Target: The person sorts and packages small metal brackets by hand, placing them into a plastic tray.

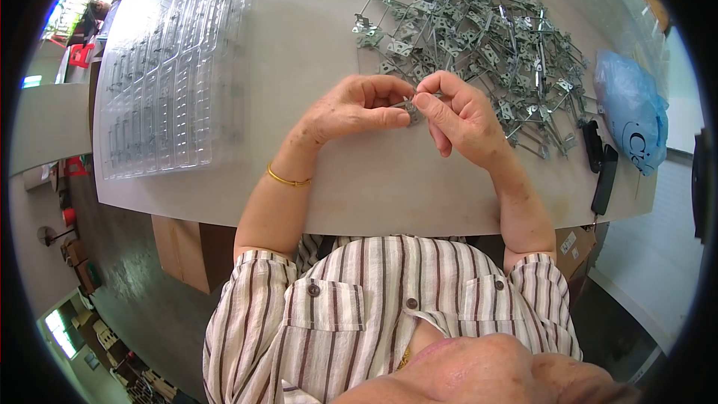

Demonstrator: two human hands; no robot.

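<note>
Both hands meet over the table, at the near left edge of a heap of small metal brackets and rods (479, 30). My left hand (366, 105) has thumb and fingers closed round a small metal part (410, 108), mostly hidden by the fingers. My right hand (458, 114) pinches at the same spot, thumb against forefinger; what lies between its fingertips is too small to name. On the left of the table, clear plastic trays (176, 82) hold rows of metal parts in their slots.
A blue plastic bag (632, 112) sits at the table's right side. Beside it lies a black-handled tool (604, 179). Cardboard boxes (179, 251) stand below the table's front edge.
</note>
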